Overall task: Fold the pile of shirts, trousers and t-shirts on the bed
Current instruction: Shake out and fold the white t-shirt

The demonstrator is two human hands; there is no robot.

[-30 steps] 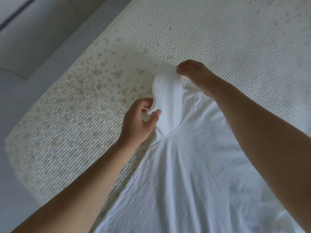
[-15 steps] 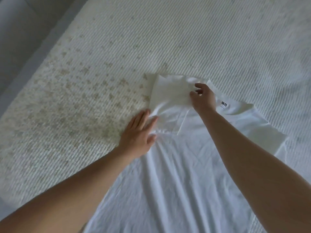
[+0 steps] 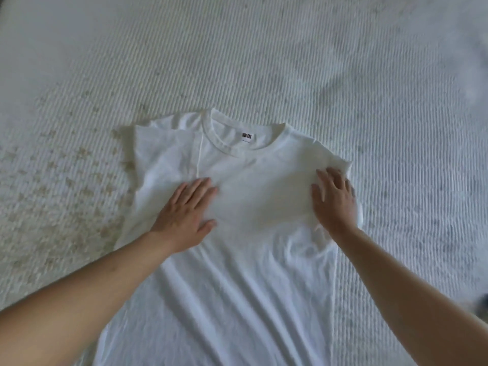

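Note:
A white t-shirt [image 3: 253,207] lies flat on the bed, neck away from me, a small label [image 3: 247,136] inside the collar. Its left sleeve [image 3: 163,154] is folded inward over the chest. My left hand [image 3: 188,210] rests flat on the shirt below that folded sleeve, fingers straight. My right hand [image 3: 334,199] lies over the right sleeve at the shirt's right edge, fingers spread and slightly bent on the bunched fabric. The shirt's lower part runs out of view at the bottom.
The bed [image 3: 290,62] is covered by a ribbed white bedspread with a patch of small tan speckles [image 3: 60,180] at the left. A dark object [image 3: 484,302] shows at the right edge.
The left sleeve, held up a second ago, now lies folded flat. My left hand slid onto the chest and my right hand moved across to the right sleeve. The view shifted to show the whole collar.

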